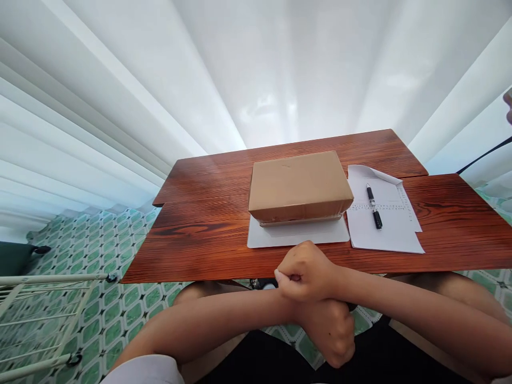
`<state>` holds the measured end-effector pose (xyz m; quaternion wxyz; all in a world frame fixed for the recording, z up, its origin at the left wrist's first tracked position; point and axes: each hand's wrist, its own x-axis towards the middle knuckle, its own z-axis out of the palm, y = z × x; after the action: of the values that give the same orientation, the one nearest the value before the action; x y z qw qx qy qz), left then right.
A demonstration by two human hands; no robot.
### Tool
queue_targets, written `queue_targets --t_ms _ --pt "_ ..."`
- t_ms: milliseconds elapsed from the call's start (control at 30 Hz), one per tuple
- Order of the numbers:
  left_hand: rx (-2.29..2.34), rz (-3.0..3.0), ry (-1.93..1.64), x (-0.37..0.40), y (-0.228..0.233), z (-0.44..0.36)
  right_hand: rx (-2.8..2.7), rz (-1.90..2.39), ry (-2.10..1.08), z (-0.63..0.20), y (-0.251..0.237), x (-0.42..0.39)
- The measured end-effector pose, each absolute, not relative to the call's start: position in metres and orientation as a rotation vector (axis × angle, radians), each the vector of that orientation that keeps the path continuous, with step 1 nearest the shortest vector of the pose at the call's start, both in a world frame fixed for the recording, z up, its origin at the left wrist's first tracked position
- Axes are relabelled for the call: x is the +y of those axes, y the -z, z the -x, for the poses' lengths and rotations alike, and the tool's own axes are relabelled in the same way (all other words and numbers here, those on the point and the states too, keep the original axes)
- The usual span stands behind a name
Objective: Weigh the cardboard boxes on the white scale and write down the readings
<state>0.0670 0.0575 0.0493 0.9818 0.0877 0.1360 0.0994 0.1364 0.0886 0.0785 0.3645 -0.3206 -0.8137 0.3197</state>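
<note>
My forearms cross in front of the table edge. My right hand (pixel 306 272) is closed in a fist and rests over my left wrist, with nothing visible in it. Below it, my left hand (pixel 331 330) is also curled into a fist, its knuckles facing down and right, and I see nothing held. Nearest to both hands is a closed brown cardboard box (pixel 300 181), sitting on a thin white board (pixel 296 236) on the table. To its right, a black pen (pixel 374 207) lies on several sheets of paper (pixel 388 234) with small printed marks and a curled top edge.
The dark red wooden table (pixel 192 229) has stepped edges at left and right. White curtains (pixel 280 69) hang behind it. A cream metal rack (pixel 48 320) with wheels stands on the green tiled floor (pixel 116 234) at left. Part of a person's hand (pixel 508 106) shows at the right edge.
</note>
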Motion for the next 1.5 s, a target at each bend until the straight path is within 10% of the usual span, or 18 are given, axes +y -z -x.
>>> queue_targets --t_ms 300,700,1500 --pt "0.599 2.572 0.881 0.085 -0.089 -0.058 -1.814 0.859 -0.223 -0.185 -0.089 0.100" --pt "-0.124 2.450 0.927 0.123 -0.123 -0.018 -1.442 1.034 0.068 -0.245 -0.084 0.120" --pt "-2.083 2.455 2.397 0.175 -0.080 0.036 -1.303 1.361 -0.509 -0.239 -0.056 0.135"
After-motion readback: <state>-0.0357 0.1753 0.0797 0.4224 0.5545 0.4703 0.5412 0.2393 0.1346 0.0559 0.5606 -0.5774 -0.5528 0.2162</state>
